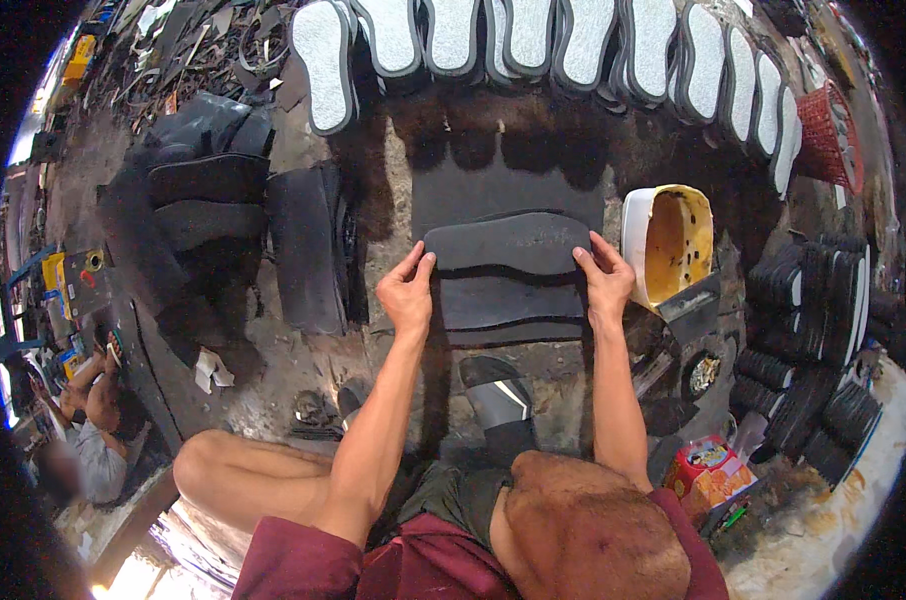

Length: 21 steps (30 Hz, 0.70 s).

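Observation:
A dark grey shoe sole piece (508,243), long and wavy-edged, lies crosswise in front of me. My left hand (407,292) pinches its left end between thumb and fingers. At the opposite end, my right hand (607,283) grips it the same way. Beneath and nearer to me are more dark pieces (513,302) with similar curved edges, partly overlapped. A black sheet (453,185) spreads on the far side. Just right of my right hand stands a white tub (635,245), its inside coated with yellowish residue.
Stacked soles with pale speckled tops (453,35) curve along the far side. Dark sheets (308,250) are piled on the left, dark sole stacks (823,300) on the right. A red basket (829,135) stands far right, a red-yellow box (711,470) near right. Another person (98,460) sits at left.

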### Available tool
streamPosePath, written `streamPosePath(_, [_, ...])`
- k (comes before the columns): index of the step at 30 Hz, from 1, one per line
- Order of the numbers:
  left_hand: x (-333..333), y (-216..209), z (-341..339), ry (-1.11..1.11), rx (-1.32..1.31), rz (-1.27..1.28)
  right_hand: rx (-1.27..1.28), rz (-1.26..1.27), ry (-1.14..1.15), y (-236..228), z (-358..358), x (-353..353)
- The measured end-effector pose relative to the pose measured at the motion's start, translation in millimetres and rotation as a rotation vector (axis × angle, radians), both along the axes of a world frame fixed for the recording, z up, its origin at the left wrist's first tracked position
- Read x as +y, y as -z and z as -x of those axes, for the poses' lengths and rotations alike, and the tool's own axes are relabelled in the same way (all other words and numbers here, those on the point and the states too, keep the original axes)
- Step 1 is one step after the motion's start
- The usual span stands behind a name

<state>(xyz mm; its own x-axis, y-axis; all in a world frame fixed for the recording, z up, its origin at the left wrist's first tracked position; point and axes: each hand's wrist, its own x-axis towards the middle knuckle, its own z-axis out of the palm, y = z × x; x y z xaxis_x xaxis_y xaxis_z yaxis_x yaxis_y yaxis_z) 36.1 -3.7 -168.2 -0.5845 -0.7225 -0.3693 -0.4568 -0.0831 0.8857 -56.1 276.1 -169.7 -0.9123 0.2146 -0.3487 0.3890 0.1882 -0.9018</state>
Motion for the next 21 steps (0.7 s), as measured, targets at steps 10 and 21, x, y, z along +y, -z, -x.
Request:
streamPosePath(10, [-2.5, -11.4, 16.4, 0.005, -0.049, 0.015, -0.026, 0.021, 0.015, 6.5, 8.8, -0.9])
streamPosePath(21, [-8.0, -26.7, 28.6, 0.5, -0.159, 0.576, 0.22, -0.81, -0.252, -28.1, 14.7, -26.8])
